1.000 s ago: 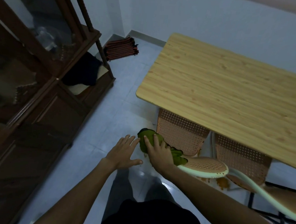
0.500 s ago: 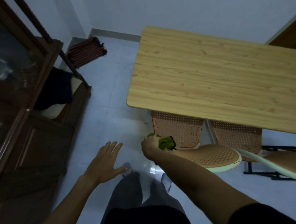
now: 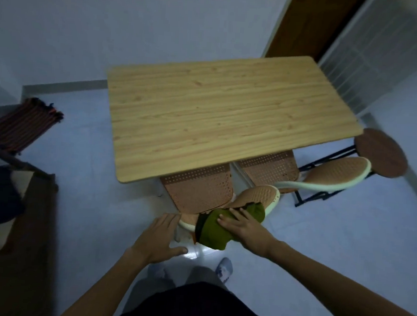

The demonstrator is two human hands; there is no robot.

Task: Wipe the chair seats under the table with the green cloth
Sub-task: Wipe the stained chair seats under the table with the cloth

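The right hand lies flat, fingers spread, pressing the green cloth onto the near chair back's rim. The left hand hovers open beside it. Perforated orange seats tuck under the wood-grain table; the crumpled cloth runs left to right.

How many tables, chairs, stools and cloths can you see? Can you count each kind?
Light wooden rectangular table: 1
Orange perforated plastic chairs with pale rims, left one and right one: 2
Round brown stool on black legs: 1
Green cloth under the right hand: 1
Striped folded cloth on the floor: 1
Total: 6
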